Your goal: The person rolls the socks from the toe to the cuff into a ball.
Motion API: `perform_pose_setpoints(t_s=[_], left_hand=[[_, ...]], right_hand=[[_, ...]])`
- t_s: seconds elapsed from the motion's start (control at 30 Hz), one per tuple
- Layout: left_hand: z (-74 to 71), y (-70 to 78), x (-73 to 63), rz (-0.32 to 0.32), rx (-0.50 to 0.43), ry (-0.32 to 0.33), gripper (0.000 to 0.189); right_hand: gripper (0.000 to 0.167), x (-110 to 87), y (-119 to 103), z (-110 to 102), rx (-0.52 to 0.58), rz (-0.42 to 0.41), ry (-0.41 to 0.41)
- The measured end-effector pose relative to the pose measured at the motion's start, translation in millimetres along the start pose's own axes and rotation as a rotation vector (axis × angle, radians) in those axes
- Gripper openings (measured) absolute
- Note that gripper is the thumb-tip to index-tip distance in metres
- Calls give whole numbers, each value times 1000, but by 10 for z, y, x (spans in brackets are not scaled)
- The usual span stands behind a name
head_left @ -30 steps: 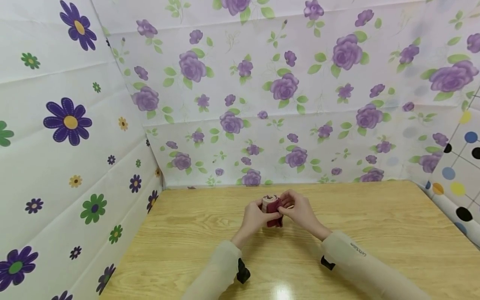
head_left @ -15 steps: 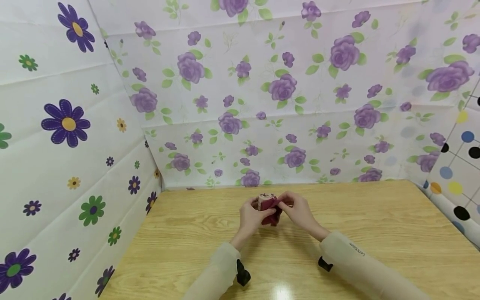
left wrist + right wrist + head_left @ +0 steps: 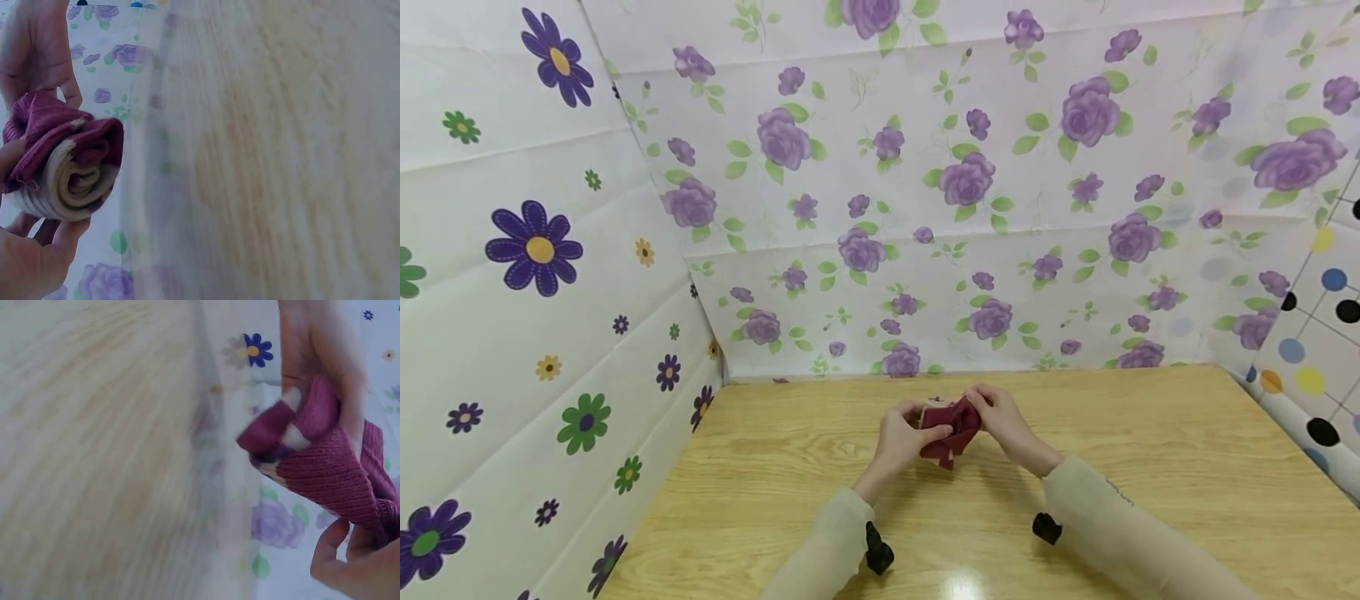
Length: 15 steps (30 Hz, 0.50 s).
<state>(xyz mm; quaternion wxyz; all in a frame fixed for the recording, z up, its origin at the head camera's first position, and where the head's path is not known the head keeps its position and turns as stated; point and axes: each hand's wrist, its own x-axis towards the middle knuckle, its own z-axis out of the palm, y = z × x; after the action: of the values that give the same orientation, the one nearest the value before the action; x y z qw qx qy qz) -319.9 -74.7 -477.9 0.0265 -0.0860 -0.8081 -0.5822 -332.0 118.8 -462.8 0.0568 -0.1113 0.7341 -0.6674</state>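
Observation:
A rolled bundle of knit socks [image 3: 934, 450], maroon outside with cream in the coil, is held between both hands over the table. My left hand [image 3: 898, 437] grips its left side, thumb across the front. My right hand [image 3: 1006, 423] pinches the maroon cuff on the right and draws it outward. From the left wrist, the spiral end of the roll [image 3: 78, 178] faces the camera, cream layers inside maroon. In the right wrist view the ribbed cuff [image 3: 331, 469] is stretched open towards the right-hand fingers [image 3: 331, 553].
The hands work near the back of a light wooden table [image 3: 775, 475]. Behind it hangs a white sheet with purple roses [image 3: 861, 325]. A flower-printed sheet [image 3: 647, 400] borders the left, and a dotted one [image 3: 1311, 350] the right.
The right hand has pulled the maroon cuff out to the right, so it now gapes wider and a flap hangs lower. The left hand keeps its hold, with the roll tilted slightly.

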Motion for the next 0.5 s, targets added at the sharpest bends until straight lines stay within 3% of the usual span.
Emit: perform_pose_setpoints(t_s=[0.17, 0.3, 0.5], left_hand=[[-47, 12, 22, 22, 36, -157, 32], [-83, 43, 17, 54, 48, -289, 29], [-118, 140, -29, 132, 174, -423, 22]], right_hand=[[34, 44, -74, -96, -85, -10, -137], [35, 83, -157, -130, -236, -75, -232], [32, 128, -227, -91, -384, -113, -316]])
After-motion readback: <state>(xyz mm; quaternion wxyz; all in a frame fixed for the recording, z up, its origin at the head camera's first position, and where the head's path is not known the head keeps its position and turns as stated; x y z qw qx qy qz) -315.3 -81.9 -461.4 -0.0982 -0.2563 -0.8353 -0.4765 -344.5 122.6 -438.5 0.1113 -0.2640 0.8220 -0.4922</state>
